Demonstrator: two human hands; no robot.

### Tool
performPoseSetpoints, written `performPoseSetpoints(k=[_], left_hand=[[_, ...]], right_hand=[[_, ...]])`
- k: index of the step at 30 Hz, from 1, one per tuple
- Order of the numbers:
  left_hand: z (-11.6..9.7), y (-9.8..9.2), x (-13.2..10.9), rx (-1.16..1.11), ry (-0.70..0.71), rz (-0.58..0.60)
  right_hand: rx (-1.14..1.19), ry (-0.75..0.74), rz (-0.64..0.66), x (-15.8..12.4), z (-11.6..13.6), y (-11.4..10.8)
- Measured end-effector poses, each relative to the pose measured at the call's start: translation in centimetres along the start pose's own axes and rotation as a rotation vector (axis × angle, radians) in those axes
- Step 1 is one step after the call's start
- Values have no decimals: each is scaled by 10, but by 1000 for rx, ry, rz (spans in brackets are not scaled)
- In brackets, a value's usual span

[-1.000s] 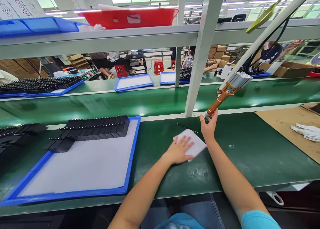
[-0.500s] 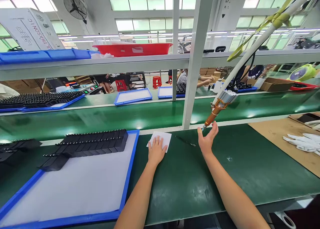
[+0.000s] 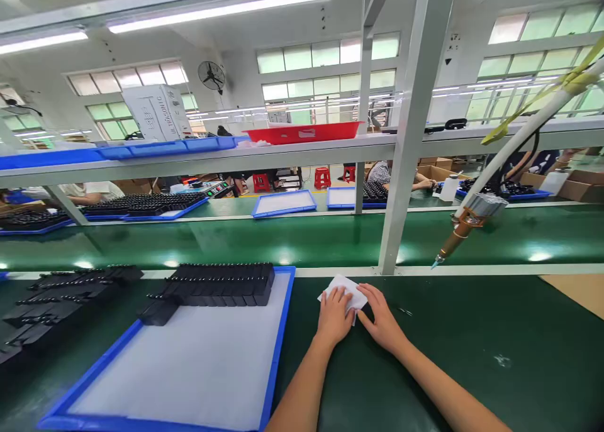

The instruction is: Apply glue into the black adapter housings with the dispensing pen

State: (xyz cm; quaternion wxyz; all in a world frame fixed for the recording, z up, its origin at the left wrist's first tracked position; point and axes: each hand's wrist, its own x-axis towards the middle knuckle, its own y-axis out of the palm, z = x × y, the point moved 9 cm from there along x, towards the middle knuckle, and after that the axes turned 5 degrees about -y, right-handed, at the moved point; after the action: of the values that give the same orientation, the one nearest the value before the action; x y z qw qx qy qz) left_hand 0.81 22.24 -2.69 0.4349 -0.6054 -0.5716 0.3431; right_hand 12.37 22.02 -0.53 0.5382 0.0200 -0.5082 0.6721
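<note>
My left hand (image 3: 334, 319) lies on a small white sheet (image 3: 343, 283), cloth or paper, with its fingers spread on top. At the sheet's right edge is my right hand (image 3: 384, 322), fingers stretched out and thumb apart, touching or nearly touching the edge; I cannot tell if it grips it. Just right of that hand lies a thin dark tool (image 3: 404, 310), too small to name. An orange-brown tool with a pointed tip (image 3: 455, 238) hangs from a white arm at upper right, apart from both hands.
To the left, a blue-rimmed tray (image 3: 282, 344) holds a row of black blocks (image 3: 221, 286). More black blocks (image 3: 61, 300) stand farther left. A grey post (image 3: 404, 168) rises behind the hands, beside the green belt (image 3: 321, 240). Brown cardboard (image 3: 580, 293) lies at right.
My right hand has left the hanging tool's tip and moved left to the white sheet. My left hand stays on the sheet. The view has tilted up and turned left.
</note>
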Motion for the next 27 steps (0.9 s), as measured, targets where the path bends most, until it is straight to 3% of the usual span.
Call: performPoseSetpoints(k=[4, 12, 27], left_hand=[[-6, 3, 0, -37, 48, 27], [-10, 1, -2, -59, 80, 54], [-11, -5, -3, -75, 70, 4]], right_hand=[[35, 112, 55, 0, -18, 5], [33, 98, 128, 0, -13, 11], [69, 59, 128, 1, -10, 7]])
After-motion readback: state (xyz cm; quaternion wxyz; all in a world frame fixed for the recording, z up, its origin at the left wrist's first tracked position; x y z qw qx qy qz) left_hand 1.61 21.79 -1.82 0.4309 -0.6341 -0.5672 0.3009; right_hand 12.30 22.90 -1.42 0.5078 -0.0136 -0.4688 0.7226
